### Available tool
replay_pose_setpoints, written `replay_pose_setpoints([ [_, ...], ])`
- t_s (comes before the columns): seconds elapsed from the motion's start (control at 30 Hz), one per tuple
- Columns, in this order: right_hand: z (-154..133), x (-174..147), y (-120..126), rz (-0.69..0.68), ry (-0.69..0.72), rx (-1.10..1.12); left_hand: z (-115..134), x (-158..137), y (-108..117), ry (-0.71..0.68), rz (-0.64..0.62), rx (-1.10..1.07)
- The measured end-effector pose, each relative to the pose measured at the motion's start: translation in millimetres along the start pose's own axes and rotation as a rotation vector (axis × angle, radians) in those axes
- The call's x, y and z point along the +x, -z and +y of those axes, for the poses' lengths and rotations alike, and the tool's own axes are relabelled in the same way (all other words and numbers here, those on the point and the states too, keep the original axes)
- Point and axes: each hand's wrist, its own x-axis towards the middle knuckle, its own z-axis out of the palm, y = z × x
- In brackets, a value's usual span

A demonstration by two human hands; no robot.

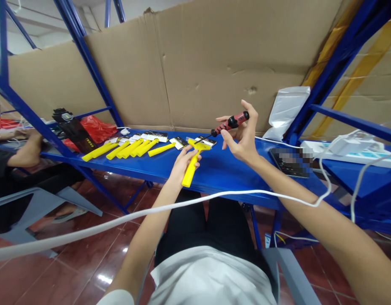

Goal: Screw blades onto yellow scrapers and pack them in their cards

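My left hand (182,164) is closed round the neck of a yellow T-shaped scraper (189,173), its wide head pointing away from me and its handle toward me. A screwdriver (233,123) with a red and black handle slants down from the right, its shaft reaching the scraper's head. My right hand (242,137) holds that handle loosely between thumb and fingers, some fingers lifted off. Just left of my left hand, another yellow scraper (162,149) lies on the blue table (141,167), with several more in a row (131,149), black-and-white printed cards at their far ends.
A black bottle (76,131) and a red plastic bag (98,129) stand at the left. To the right lie a phone (290,163) and a white power strip (341,154). A white cable (170,206) crosses in front of my arms. A co-worker's arm (28,148) shows far left.
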Motion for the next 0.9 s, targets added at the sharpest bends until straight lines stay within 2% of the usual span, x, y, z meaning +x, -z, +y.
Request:
replay_pose_setpoints([
  [0.23, 15, 2, 0, 0.091, 0.061, -0.032, 2, -1, -2, 0.012, 0.015, 0.000],
  [0.43, 5, 1, 0, 0.032, 0.054, 0.016, 0, 0, 0, -0.004, -0.018, -0.014],
  [0.6, -4, -2, -2, -0.008, 0.029, 0.067, 1, -1, -2, 0.006, 0.004, -0.024],
  [0.8, 9, -1, -2, 0.103, 0.056, 0.016, 1, -1, -2, -0.001, -0.003, -0.013],
  [0.9, 7, 0, -3, 0.115, 0.067, -0.013, 0, -1, -2, -0.005, -0.011, 0.000],
])
